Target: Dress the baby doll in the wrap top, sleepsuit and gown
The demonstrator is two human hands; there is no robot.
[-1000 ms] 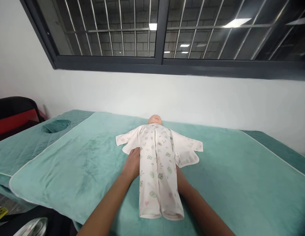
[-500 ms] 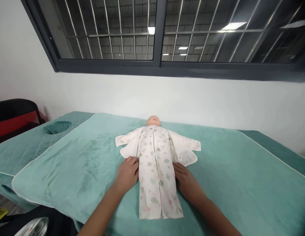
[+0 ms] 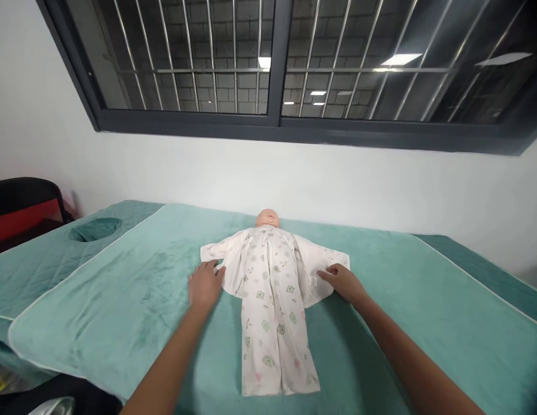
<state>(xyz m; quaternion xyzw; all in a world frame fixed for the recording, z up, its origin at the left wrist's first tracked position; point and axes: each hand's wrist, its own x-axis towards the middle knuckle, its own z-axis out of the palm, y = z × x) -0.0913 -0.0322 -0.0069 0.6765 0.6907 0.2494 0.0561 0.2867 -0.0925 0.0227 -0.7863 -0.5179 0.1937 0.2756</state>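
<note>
A baby doll [image 3: 267, 218] lies on its back on a teal towel [image 3: 121, 300], dressed in a white printed sleepsuit [image 3: 272, 294] spread out flat with its side flaps open. My left hand [image 3: 204, 283] rests palm down at the edge of the suit's left flap, fingers stretched out. At the right flap, my right hand [image 3: 342, 282] lies on the cloth with the fingers extended, fingertips on the fabric. Neither hand grips anything that I can see.
The towel covers a teal padded massage table [image 3: 30, 259] with a face hole [image 3: 95, 229] at the left. A white wall and a barred window [image 3: 272, 57] stand behind. A black and red chair [image 3: 21, 207] is at the far left.
Both hands moved outward and up from beside the suit's legs to the edges of the open side flaps. The camera view shifted slightly.
</note>
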